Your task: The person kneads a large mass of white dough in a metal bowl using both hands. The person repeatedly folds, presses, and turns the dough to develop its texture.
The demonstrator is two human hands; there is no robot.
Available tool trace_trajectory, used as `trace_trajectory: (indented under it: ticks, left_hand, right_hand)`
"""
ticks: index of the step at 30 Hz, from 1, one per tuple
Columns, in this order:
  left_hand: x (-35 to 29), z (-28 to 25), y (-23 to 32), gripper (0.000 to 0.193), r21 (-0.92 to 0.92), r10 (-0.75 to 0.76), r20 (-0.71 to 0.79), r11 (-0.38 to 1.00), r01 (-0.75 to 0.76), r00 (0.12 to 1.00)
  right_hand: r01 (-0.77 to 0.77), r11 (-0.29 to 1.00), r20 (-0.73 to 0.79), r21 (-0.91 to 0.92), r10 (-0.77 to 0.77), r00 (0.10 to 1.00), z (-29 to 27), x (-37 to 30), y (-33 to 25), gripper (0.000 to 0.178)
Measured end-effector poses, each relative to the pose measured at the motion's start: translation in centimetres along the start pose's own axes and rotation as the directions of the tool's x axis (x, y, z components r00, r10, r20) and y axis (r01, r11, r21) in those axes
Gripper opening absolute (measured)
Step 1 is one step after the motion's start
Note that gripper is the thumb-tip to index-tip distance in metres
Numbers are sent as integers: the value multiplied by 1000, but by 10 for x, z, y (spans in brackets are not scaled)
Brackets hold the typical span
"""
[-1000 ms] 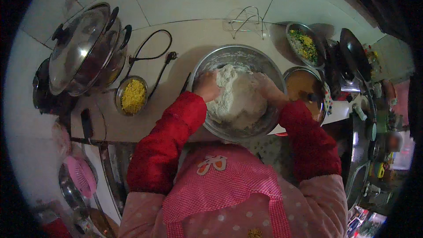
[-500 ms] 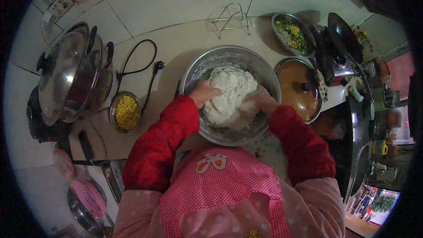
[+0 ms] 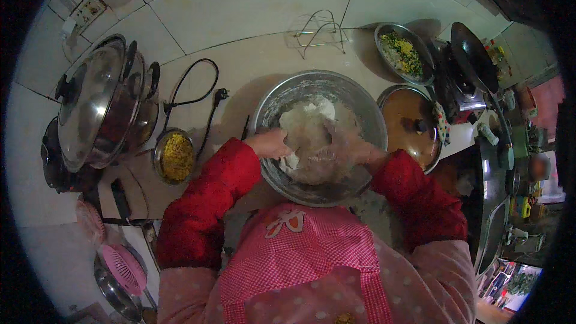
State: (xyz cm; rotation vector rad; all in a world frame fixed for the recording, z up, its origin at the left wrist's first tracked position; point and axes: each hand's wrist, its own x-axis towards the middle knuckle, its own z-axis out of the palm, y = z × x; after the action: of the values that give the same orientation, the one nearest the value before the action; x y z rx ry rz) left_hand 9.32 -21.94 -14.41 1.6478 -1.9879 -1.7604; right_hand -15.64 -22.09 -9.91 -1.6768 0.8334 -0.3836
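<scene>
A large steel mixing bowl (image 3: 360, 99) stands on the counter in front of me with a lump of white dough (image 3: 306, 129) inside. My left hand (image 3: 271, 144) presses against the dough's left side. My right hand (image 3: 348, 147), coated in flour, lies on top of the dough from the right. Both arms wear red sleeves, and a pink checked apron fills the lower middle of the view.
A small bowl of yellow corn kernels (image 3: 176, 156) sits left of the mixing bowl. A lidded steel pot (image 3: 96, 111) and black power cord (image 3: 198, 93) lie further left. A bowl of chopped yellow-green filling (image 3: 403, 53), a brown-lidded pan (image 3: 414, 126), wire rack (image 3: 317, 31) and black wok (image 3: 474, 57) are right and behind.
The view has shifted so the bowl sits lower and more central. My hands have worked further over the dough, the right one now lying across its top.
</scene>
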Motion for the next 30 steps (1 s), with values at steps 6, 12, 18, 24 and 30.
trace_trajectory:
  ticks: [6, 12, 18, 24, 30]
  left_hand:
    - [13, -35, 44, 54, 357, 262, -292, 922, -149, 920]
    - [87, -10, 48, 83, 456, 210, -91, 878, -147, 973]
    - [114, -25, 33, 78, 421, 228, 44, 879, -225, 973]
    - [108, -31, 37, 73, 479, 290, -44, 846, -234, 956]
    - [69, -1, 28, 53, 402, 434, -300, 865, -300, 850]
  right_hand:
    - [67, 846, -23, -529, -93, 995, 53, -12, 23, 50]
    - [382, 341, 326, -859, -210, 922, 68, 11, 35, 47]
    - [192, 560, 226, -806, -8, 974, 56, 42, 57, 37]
    - [-40, 606, 28, -795, 104, 994, 70, 54, 62, 26]
    - [336, 722, 183, -605, -284, 941, 37, 0, 26, 33]
